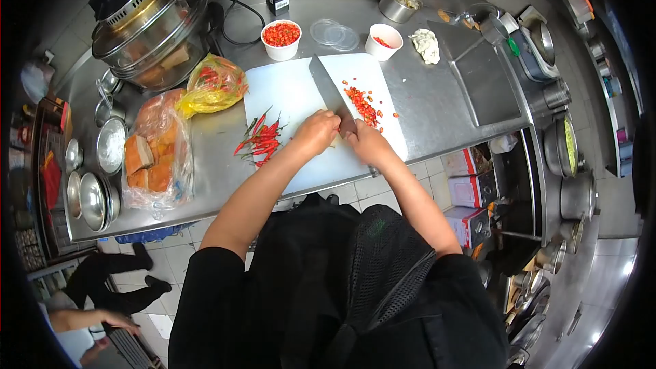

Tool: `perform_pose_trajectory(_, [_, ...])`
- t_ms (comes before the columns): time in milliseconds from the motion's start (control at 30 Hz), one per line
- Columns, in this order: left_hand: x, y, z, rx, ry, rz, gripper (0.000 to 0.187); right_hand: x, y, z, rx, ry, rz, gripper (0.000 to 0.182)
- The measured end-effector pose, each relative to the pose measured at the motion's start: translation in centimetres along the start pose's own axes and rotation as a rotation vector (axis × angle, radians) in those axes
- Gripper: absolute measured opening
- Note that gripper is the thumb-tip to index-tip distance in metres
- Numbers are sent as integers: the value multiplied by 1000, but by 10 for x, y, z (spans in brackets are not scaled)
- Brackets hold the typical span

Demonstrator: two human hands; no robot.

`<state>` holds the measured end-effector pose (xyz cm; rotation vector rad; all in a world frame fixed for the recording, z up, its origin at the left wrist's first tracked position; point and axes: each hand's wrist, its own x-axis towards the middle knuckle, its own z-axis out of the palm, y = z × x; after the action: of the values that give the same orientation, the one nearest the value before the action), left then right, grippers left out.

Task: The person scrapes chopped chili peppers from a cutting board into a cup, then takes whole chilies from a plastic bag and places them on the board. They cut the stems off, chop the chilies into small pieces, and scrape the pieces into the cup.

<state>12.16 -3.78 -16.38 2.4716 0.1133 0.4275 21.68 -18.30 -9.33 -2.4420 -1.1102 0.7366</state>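
Note:
On the white cutting board (280, 89), a broad kitchen knife (326, 84) points away from me. My right hand (369, 143) is closed around it at the near end, hiding the handle. Just left of the blade, my left hand (318, 132) has its fingers curled together; whatever they pinch is hidden. Whole red chilies (262, 139) with thin stems lie left of that hand. Chopped red chili (362, 106) is scattered on the board to the right of the blade.
Behind the board stand a tub of chopped chili (281, 34) and a second white tub (384, 42), with clear lids (335, 34) between them. Left are a yellow bag (215, 85), bagged brown blocks (154, 164) and a glass-bowled cooker (150, 34). A sink (492, 75) is right. Another person's arm (85, 319) shows lower left.

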Motion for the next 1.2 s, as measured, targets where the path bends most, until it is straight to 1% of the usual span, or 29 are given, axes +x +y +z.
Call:
perform_pose_trajectory(67, [-5, 1, 2, -2, -12, -11, 12, -7, -6, -8, 124, -87, 85, 45])
perform_pose_trajectory(167, [-6, 10, -8, -21, 52, -28, 11, -6, -8, -8, 126, -80, 65, 46])
perform_pose_trajectory(233, [-8, 16, -13, 112, -49, -230, 14, -5, -6, -5, 129, -74, 60, 45])
perform_pose_trajectory(300, [-10, 15, -15, 118, -72, -239, 13, -4, -5, -2, 136, -69, 53, 45])
perform_pose_trajectory(367, [-10, 14, -16, 124, -93, -243, 13, -2, -6, -3, 86, -44, 68, 30])
perform_pose_trajectory(400, [-8, 14, -15, 134, -98, -246, 11, -1, -4, -2, 87, -44, 68, 30])
perform_pose_trajectory(467, [-6, 13, -13, 144, -106, -250, 11, 0, 0, 2, 28, -10, 10, 41])
perform_pose_trajectory(567, [-2, 16, -14, 167, -119, -240, 13, -4, -11, -7, 58, -49, 44, 38])
perform_pose_trajectory(600, [0, 17, -15, 168, -157, -270, 13, -4, -15, -13, 59, -49, 45, 38])
perform_pose_trajectory(667, [6, 14, -15, 170, -197, -300, 14, 1, -23, -26, 36, -158, 58, 36])
perform_pose_trajectory(733, [8, 6, -9, 175, -215, -284, 7, -2, -31, -34, 35, -172, 76, 35])
perform_pose_trajectory(800, [5, 2, -7, 163, -220, -295, 7, 1, -27, -24, 33, -186, 91, 34])
perform_pose_trajectory(867, [10, 7, -12, 147, -211, -296, 7, 8, -5, 3, 24, -38, -16, 37])
perform_pose_trajectory(900, [9, 11, -17, 150, -242, -292, 12, 6, -16, -10, 85, -102, 38, 37])
perform_pose_trajectory(933, [8, 12, -19, 157, -275, -284, 18, -1, -24, -20, 90, -99, 40, 37])
perform_pose_trajectory(1000, [10, 13, -19, 159, -266, -290, 17, -6, -37, -39, 40, -186, 107, 34])
perform_pose_trajectory(1067, [6, 11, -17, 156, -261, -305, 17, -6, -34, -25, 55, -216, 127, 35])
perform_pose_trajectory(1100, [6, 9, -15, 143, -245, -297, 11, 0, -22, -5, 67, -137, 95, 36])
perform_pose_trajectory(1133, [7, 10, -16, 131, -226, -286, 7, 0, -22, -1, 77, -54, 62, 36])
perform_pose_trajectory(1167, [10, 11, -18, 131, -219, -283, 7, 2, -19, -5, 112, -101, 55, 37])
perform_pose_trajectory(1200, [8, 13, -20, 137, -238, -281, 10, 1, -22, -12, 115, -101, 58, 37])
